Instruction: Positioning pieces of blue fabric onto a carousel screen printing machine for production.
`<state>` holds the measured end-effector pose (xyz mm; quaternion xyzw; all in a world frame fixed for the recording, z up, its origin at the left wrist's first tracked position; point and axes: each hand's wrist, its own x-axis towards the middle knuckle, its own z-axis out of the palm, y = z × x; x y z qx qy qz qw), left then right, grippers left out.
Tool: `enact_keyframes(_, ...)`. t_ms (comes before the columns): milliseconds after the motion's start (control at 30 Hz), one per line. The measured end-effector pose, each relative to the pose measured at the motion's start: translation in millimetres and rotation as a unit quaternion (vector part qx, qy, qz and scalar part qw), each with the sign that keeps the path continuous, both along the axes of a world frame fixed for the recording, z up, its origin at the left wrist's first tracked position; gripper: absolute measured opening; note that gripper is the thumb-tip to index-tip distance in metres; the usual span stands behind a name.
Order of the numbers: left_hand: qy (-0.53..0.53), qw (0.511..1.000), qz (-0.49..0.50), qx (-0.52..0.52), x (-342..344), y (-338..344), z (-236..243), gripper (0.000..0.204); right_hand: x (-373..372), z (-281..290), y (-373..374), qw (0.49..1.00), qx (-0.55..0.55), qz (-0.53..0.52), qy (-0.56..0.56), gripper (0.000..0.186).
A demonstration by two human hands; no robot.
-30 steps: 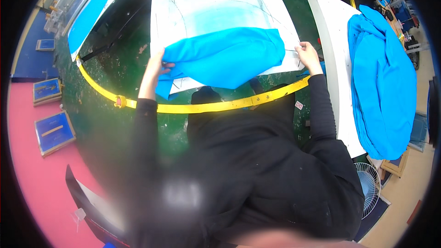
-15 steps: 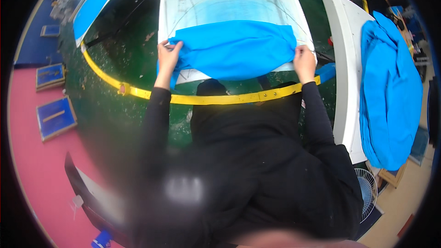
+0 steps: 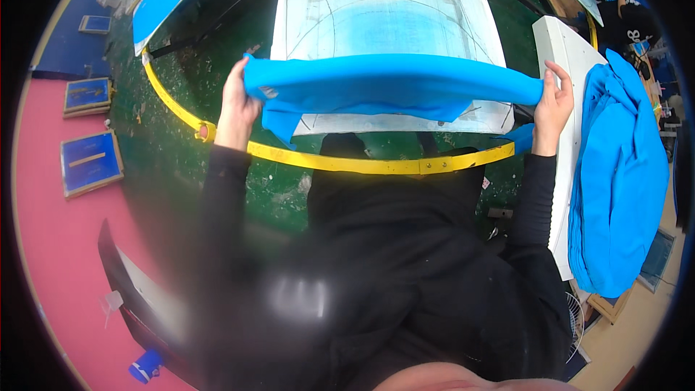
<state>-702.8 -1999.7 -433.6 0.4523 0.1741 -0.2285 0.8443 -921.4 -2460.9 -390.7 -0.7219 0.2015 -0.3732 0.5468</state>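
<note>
A piece of bright blue fabric [image 3: 391,83] is stretched between my hands, across the near end of a white board [image 3: 376,14] marked with dark curved lines. My left hand [image 3: 237,108] grips the fabric's left end, close to a small pale mark on it. At the other end, my right hand [image 3: 552,110] pinches the right edge with a finger raised. The fabric's upper edge is pulled taut, while a loose flap hangs down on the left. Part of the board is hidden beneath it.
A yellow curved rail [image 3: 376,165] runs in front of me. At right, a pile of blue fabric [image 3: 619,181] lies on a white board [image 3: 554,51]. Another board with blue fabric [image 3: 163,3] stands far left. Wood-framed screens [image 3: 93,163] lie on the pink floor; a person [image 3: 626,29] is far right.
My hands have moved apart, the right one going farther right. The fabric, bunched and lying on the board before, is now drawn out wide and lifted along its upper edge.
</note>
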Motion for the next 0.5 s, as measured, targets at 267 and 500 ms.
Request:
enact_keyframes(267, -0.02, 0.996, -0.088, 0.017, -96.3, 23.5, 59.1, 0.034, 2.2, 0.1, 63.6, 0.884, 0.218, 0.354, 0.215, 0.049)
enact_keyframes(500, -0.33, 0.933, -0.078, -0.118, -31.7, 65.3, 138.0, 0.039, 119.4, 66.6, 59.7, 0.886, 0.34, 0.309, -0.057, 0.041)
